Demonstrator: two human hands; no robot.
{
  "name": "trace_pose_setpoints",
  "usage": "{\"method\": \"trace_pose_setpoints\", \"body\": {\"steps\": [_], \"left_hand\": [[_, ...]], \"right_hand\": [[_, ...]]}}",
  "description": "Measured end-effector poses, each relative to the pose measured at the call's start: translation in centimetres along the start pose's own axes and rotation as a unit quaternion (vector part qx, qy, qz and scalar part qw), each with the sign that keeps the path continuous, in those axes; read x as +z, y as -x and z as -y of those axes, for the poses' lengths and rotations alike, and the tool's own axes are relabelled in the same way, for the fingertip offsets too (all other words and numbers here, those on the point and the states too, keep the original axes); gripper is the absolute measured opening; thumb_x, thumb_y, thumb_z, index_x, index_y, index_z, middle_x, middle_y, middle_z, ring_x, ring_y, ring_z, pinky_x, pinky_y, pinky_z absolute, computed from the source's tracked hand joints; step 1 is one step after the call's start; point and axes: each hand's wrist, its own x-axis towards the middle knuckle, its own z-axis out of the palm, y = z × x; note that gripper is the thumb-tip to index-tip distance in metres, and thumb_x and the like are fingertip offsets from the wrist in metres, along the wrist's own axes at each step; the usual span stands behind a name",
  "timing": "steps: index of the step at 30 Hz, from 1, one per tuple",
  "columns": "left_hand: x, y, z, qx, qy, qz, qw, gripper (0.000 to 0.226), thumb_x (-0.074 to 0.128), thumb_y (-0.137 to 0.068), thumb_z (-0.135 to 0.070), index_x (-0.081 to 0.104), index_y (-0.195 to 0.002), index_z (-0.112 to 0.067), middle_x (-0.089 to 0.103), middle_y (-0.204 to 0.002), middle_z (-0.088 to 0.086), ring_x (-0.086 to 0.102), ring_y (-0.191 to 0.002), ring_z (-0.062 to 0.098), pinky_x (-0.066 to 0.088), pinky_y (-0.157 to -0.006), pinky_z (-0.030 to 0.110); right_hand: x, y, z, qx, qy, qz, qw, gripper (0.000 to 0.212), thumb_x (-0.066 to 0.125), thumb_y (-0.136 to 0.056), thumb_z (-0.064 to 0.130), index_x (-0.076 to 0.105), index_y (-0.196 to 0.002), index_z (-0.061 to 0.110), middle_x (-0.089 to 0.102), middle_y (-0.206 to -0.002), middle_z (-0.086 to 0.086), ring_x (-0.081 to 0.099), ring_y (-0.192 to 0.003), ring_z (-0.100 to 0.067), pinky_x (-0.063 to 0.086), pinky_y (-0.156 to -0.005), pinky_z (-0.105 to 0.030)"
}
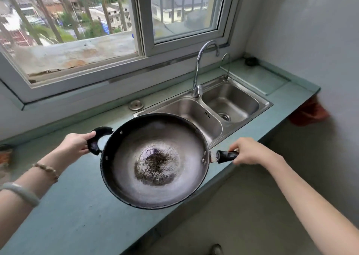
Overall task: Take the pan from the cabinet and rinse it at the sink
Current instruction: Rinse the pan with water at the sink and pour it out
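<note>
- Pan (155, 160) held level over tabletop (77, 206) edge, beside sink (231, 99).
- Left hand (74, 145) grips loop handle (96, 140).
- Right hand (247, 151) grips long handle (226, 156).

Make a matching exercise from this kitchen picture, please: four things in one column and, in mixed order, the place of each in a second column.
Column A
1. pan
2. tall faucet
3. round metal cap
4. orange cloth

Column B
a. on the counter, left of the sink
b. below the counter's far end
c. held by the left hand and right hand at its handles
d. behind the sink, between its two basins

Pairs: 1-c, 2-d, 3-a, 4-b.
</note>
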Motion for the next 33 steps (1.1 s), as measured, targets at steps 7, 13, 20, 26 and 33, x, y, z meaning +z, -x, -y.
{"method": "trace_pose_setpoints", "body": {"steps": [7, 13, 20, 26, 33], "left_hand": [[12.9, 3.0, -1.9, 0.011, -0.011, 0.044, 0.999, 0.014, 0.064, -0.087, -0.014, 0.059, -0.08, -0.003, 0.06, -0.077, 0.014, 0.062, -0.04, 0.011, 0.054, -0.048, 0.021], [23.6, 4.6, -3.1, 0.009, -0.009, 0.064, 0.998, 0.014, 0.066, -0.086, -0.017, 0.06, -0.088, -0.004, 0.066, -0.076, 0.01, 0.064, -0.046, 0.011, 0.056, -0.055, 0.022], [32.8, 4.6, -4.9, 0.01, -0.038, 0.089, 0.995, 0.009, 0.062, -0.089, -0.016, 0.058, -0.085, -0.009, 0.067, -0.049, -0.005, 0.063, -0.041, 0.006, 0.052, -0.043, 0.016], [38.8, 0.5, -6.4, 0.01, -0.062, 0.111, 0.992, 0.017, 0.061, -0.09, -0.015, 0.06, -0.1, -0.001, 0.07, -0.069, 0.01, 0.067, -0.047, 0.012, 0.056, -0.047, 0.022], [45.4, -3.1, -6.8, 0.0, -0.108, 0.105, 0.989, 0.02, 0.053, -0.095, -0.013, 0.057, -0.093, 0.007, 0.067, -0.067, 0.018, 0.066, -0.043, 0.015, 0.052, -0.041, 0.019]], "right_hand": [[-4.9, 0.0, -12.8, 0.001, -0.006, -0.037, 0.999, 0.024, 0.069, -0.059, 0.023, 0.058, -0.073, 0.039, 0.058, -0.068, 0.012, 0.058, -0.072, -0.017, 0.042, -0.053, -0.025], [-8.3, -1.5, -22.9, 0.017, -0.012, -0.063, 0.998, 0.024, 0.068, -0.056, 0.026, 0.057, -0.072, 0.042, 0.061, -0.077, 0.014, 0.061, -0.079, -0.017, 0.051, -0.067, -0.031], [-10.9, -5.4, -30.7, 0.041, -0.021, -0.067, 0.997, 0.029, 0.07, -0.058, 0.026, 0.065, -0.084, 0.037, 0.064, -0.083, 0.011, 0.059, -0.08, -0.016, 0.046, -0.064, -0.029], [-13.5, -12.6, -36.0, 0.038, -0.022, -0.053, 0.998, 0.029, 0.072, -0.056, 0.026, 0.059, -0.076, 0.042, 0.064, -0.085, 0.01, 0.06, -0.081, -0.016, 0.051, -0.068, -0.03], [-17.9, -22.2, -40.4, 0.001, 0.012, -0.039, 0.999, 0.027, 0.066, -0.06, 0.019, 0.064, -0.08, 0.037, 0.066, -0.078, 0.012, 0.062, -0.078, -0.017, 0.054, -0.069, -0.036]]}}
